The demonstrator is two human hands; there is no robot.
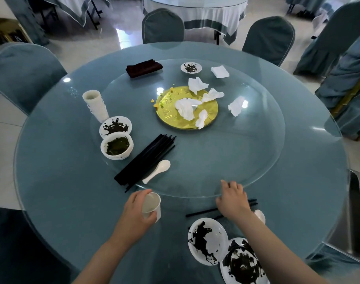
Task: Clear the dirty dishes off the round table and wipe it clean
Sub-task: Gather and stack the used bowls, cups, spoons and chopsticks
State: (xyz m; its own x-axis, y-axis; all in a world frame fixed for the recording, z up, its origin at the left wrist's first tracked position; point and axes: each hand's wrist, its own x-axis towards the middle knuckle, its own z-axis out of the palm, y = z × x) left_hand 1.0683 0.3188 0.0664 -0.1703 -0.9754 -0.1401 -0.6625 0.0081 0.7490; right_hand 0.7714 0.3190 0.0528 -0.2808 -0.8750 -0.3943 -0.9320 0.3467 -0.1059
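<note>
Left hand (138,210) curled round a white paper cup (152,206), just off the glass turntable (257,160) near edge. Light, crushable; best held gently mid-wall. Right hand (233,198), fingers loosely spread, resting on turntable rim, grasping nothing.

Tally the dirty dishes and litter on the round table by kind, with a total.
Plates: 4
Bowl: 1
Spoons: 2
Cup in left hand: 1
Cup stack: 1
Chopstick groups: 2
Tissues: 6
Dark cloth: 1
Total: 18
</note>
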